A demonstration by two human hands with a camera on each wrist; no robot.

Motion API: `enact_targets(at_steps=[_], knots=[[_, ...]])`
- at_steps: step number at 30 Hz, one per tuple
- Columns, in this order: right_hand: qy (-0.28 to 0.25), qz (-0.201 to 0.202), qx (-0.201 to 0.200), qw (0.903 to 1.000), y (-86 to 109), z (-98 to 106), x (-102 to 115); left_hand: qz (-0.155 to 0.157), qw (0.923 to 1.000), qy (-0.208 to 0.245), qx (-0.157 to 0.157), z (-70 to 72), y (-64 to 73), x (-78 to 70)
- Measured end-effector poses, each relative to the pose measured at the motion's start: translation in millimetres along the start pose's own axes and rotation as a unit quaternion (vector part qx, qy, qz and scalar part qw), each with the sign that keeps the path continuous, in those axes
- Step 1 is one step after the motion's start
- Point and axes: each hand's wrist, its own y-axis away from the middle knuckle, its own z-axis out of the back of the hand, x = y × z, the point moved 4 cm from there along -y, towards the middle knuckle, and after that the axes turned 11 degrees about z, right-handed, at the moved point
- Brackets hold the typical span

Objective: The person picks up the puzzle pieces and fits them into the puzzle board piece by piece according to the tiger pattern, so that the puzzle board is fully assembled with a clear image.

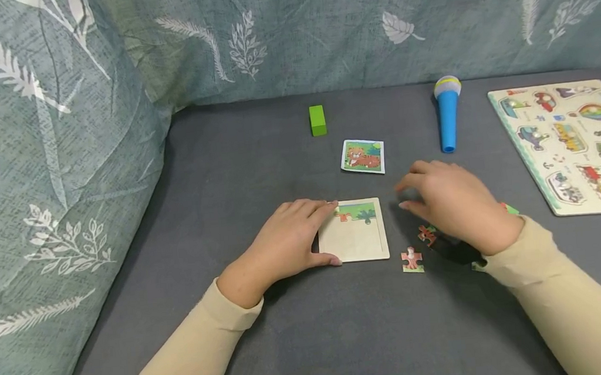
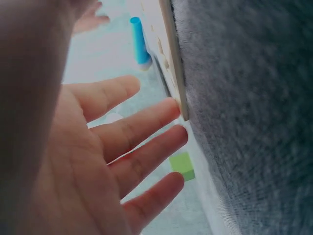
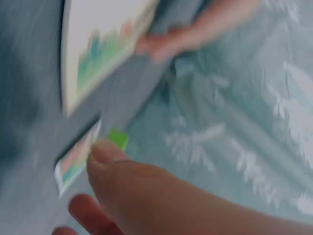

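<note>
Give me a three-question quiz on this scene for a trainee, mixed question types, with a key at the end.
1. True or false: the person's left hand touches the puzzle board.

2. Which of these lies farthest right in the head view?
A) picture card
B) microphone
C) green block

3. Fill in the blank with "near" or "far": seen from the person, the fitted pieces sit along the board's ____ edge.

Key:
1. True
2. B
3. far
</note>
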Motion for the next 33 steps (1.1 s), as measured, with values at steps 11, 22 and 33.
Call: enact_targets(at_steps=[11, 22, 33], knots=[[-0.075, -0.032, 0.113, 0.9902, 36.5, -11.9, -29.1, 0.014, 0.9998, -0.012, -0.002, 15.6, 6.0, 14.0], [-0.242, -0.059, 0.099, 0.9634, 20.5, -5.2, -26.3, 0.005, 0.9997, 0.003, 0.025, 4.1, 3.5, 14.0], [-0.196, -0.058, 0.022, 0.9786, -38.5, -33.7, 30.7, 0.022, 0.9989, 0.006, 0.041, 4.9, 1.1, 13.2]])
